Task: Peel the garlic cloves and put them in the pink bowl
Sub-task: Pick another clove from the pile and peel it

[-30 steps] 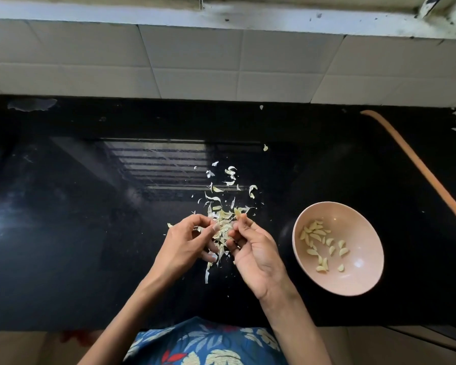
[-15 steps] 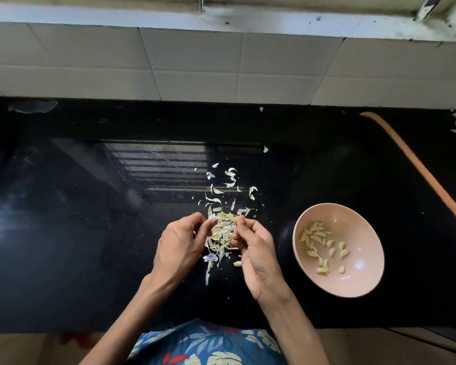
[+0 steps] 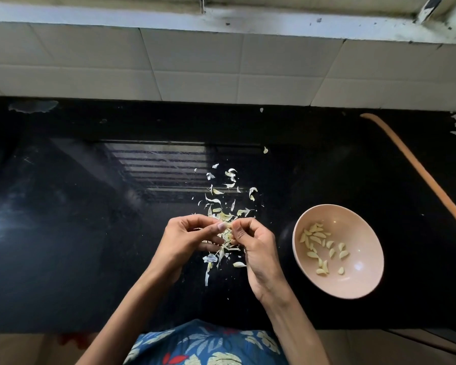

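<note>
Garlic clove pinched between left hand, right hand fingertips.

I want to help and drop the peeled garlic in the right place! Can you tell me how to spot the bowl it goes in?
Find the shiny black counter below the white tiled wall. Just right of the right hand sits the pink bowl. It is the only dish there, round and pale pink, with peeled cloves inside, unlike the loose garlic skins scattered on the counter.

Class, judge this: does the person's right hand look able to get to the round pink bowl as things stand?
Probably yes. The right hand is beside the round pink bowl, with only bare black countertop between them.
</note>
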`<state>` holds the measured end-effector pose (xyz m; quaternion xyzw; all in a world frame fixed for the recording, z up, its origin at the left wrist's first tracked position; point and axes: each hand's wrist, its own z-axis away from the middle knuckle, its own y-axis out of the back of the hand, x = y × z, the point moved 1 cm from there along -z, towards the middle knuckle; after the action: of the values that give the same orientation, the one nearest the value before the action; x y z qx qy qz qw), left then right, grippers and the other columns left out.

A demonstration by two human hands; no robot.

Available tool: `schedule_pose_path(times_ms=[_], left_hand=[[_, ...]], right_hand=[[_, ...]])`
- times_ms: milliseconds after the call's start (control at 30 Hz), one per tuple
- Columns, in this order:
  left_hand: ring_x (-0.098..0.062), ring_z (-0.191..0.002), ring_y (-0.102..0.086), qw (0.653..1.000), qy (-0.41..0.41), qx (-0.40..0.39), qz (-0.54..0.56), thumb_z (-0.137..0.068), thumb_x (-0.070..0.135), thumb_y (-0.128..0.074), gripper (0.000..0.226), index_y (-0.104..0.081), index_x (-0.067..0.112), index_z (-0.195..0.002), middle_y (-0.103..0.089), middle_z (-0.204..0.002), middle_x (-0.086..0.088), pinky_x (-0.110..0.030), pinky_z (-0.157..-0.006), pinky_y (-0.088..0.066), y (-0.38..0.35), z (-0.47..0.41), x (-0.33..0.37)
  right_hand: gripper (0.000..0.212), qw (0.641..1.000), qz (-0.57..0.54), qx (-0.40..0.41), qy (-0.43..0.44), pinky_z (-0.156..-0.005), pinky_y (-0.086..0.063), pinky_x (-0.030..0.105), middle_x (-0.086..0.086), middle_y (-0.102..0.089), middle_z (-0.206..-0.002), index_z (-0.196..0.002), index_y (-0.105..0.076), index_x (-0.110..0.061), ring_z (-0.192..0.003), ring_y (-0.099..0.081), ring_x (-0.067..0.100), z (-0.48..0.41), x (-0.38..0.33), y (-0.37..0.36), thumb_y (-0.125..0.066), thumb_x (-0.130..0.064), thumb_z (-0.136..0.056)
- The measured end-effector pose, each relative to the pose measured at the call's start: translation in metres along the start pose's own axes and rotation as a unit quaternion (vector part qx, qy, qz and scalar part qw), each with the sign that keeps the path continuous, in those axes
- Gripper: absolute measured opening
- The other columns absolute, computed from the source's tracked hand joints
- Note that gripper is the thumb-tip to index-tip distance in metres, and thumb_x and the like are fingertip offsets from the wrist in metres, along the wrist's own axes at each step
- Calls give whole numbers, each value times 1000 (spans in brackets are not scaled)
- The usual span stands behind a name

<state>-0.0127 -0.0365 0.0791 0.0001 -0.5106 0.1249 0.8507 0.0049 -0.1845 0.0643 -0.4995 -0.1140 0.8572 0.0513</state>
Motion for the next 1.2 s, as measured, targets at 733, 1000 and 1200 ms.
schedule_pose_path(times_ms=[733,1000,1200], left_hand=[[-24,-73,-74,997,-46,59,12,-70,21,-80,23,-78,4,-84,-76,-81,-18,-27,-71,-60,-9,0,-9],[-23,-71,-73,996,-49,45,59,-71,12,-77,23,-75,-4,-87,-75,-80,-17,-23,-67,-59,-13,1,-7],[-20,-71,-73,993,-42,67,91,-72,10,-73,23,-73,-4,-89,-74,-78,-17,-22,-67,-59,1,-1,-5]], right_hand=[[12,862,374,160,302,-77,-36,15,-8,-53,-88,-83,-57,-12,-84,-48,10,7,2,-14,-60,-15,-94],[16,919,295,157,211,-69,-46,22,-9,-63,-85,-77,-62,-19,-80,-60,5,1,-8,-5,-70,-15,-91],[14,925,238,197,222,-65,-53,20,-11,-69,-86,-82,-73,-26,-74,-66,4,-6,-18,15,-74,-14,-88]])
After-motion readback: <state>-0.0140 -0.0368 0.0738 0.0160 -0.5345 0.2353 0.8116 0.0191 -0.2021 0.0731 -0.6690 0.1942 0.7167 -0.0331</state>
